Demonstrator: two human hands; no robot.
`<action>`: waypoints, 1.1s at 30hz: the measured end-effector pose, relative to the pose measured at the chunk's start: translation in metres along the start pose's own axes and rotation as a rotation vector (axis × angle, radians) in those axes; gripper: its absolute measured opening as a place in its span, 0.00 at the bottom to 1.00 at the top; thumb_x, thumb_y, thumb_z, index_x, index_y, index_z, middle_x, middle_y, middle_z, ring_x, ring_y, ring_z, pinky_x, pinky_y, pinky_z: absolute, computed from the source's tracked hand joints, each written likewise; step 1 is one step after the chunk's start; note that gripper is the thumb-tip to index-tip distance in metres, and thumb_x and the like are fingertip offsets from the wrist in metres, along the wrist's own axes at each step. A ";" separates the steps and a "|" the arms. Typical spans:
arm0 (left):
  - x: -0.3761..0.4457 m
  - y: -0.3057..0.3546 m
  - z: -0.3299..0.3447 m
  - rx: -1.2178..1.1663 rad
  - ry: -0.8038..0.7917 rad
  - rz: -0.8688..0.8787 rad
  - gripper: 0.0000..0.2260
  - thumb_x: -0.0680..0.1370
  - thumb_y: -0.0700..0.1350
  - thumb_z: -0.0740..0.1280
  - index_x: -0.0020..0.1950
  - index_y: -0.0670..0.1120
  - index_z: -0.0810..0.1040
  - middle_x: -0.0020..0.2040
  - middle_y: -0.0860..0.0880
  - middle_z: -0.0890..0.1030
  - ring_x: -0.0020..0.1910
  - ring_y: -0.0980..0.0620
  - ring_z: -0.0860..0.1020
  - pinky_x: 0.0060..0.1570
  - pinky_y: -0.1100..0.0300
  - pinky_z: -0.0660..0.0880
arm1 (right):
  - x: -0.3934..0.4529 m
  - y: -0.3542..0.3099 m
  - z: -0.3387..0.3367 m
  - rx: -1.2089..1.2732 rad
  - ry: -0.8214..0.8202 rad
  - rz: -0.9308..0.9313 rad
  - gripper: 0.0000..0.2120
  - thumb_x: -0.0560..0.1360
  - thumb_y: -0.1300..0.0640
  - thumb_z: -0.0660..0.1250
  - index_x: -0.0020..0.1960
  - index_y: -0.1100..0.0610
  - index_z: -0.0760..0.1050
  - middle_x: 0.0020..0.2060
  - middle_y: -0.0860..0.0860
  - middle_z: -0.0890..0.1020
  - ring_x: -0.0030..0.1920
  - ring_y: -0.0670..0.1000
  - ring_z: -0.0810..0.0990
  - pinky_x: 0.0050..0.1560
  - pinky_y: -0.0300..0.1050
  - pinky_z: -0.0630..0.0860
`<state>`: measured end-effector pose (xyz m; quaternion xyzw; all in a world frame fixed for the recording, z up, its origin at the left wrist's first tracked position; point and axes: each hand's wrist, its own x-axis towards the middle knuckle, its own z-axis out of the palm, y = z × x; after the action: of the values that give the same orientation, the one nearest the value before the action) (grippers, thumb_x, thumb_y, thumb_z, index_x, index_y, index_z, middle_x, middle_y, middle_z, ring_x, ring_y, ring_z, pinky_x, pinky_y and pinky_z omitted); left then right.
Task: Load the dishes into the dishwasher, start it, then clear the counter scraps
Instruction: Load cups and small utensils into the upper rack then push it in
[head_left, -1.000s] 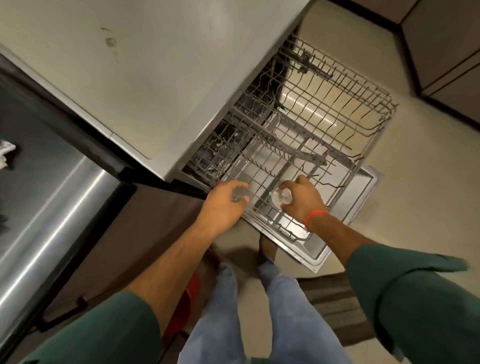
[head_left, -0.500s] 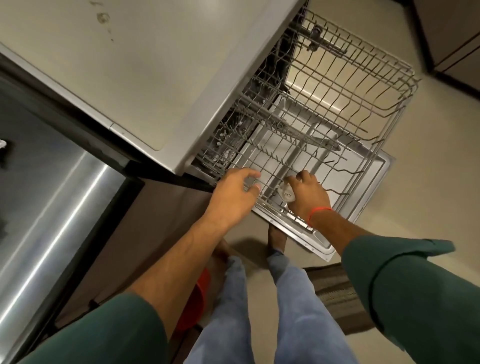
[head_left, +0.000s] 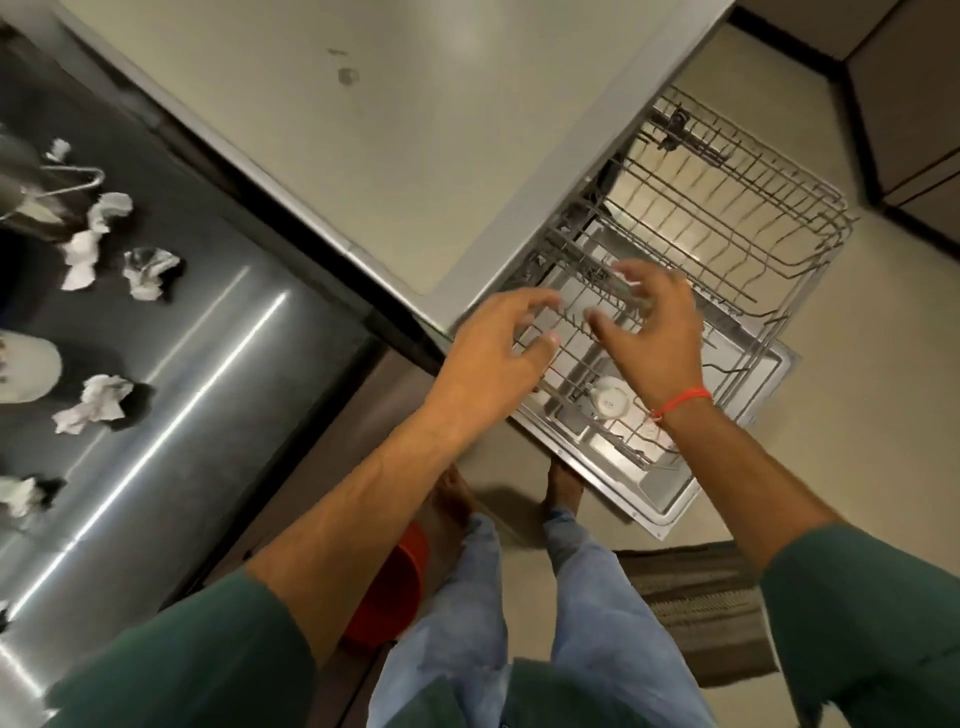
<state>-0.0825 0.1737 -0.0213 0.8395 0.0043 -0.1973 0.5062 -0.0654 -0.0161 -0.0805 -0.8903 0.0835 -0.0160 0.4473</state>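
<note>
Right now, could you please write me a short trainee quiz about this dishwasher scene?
1. True or false: the right hand grips the white cup.
2. Where does the cup sit?
A. on the steel counter
B. in the lower rack
C. on the floor mat
3. Fill in: crumpled ____ scraps lie on the counter.

Key:
1. False; both the right and the left hand are open above the rack, holding nothing.
2. B
3. paper
</note>
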 end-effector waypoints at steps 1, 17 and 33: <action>-0.008 0.006 -0.015 -0.021 0.034 0.021 0.17 0.81 0.47 0.68 0.69 0.57 0.75 0.68 0.57 0.75 0.66 0.61 0.73 0.66 0.59 0.73 | -0.001 -0.022 -0.003 0.024 0.026 -0.046 0.23 0.72 0.51 0.76 0.65 0.49 0.76 0.60 0.50 0.75 0.59 0.46 0.75 0.63 0.45 0.75; -0.164 -0.068 -0.253 0.001 0.955 -0.086 0.20 0.78 0.43 0.70 0.70 0.52 0.75 0.61 0.61 0.75 0.60 0.58 0.75 0.65 0.60 0.72 | -0.040 -0.289 0.176 0.017 -0.681 -0.631 0.24 0.70 0.54 0.78 0.64 0.52 0.78 0.56 0.47 0.77 0.56 0.45 0.77 0.56 0.27 0.68; -0.178 -0.143 -0.312 -0.024 0.896 -0.412 0.23 0.77 0.50 0.71 0.72 0.52 0.74 0.61 0.56 0.81 0.59 0.57 0.79 0.59 0.58 0.75 | -0.062 -0.353 0.319 -0.149 -0.858 -0.654 0.24 0.71 0.49 0.74 0.66 0.49 0.77 0.56 0.48 0.84 0.58 0.51 0.81 0.60 0.53 0.78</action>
<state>-0.1740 0.5437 0.0454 0.8177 0.3897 0.0872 0.4146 -0.0458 0.4536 0.0136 -0.8259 -0.3870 0.2161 0.3484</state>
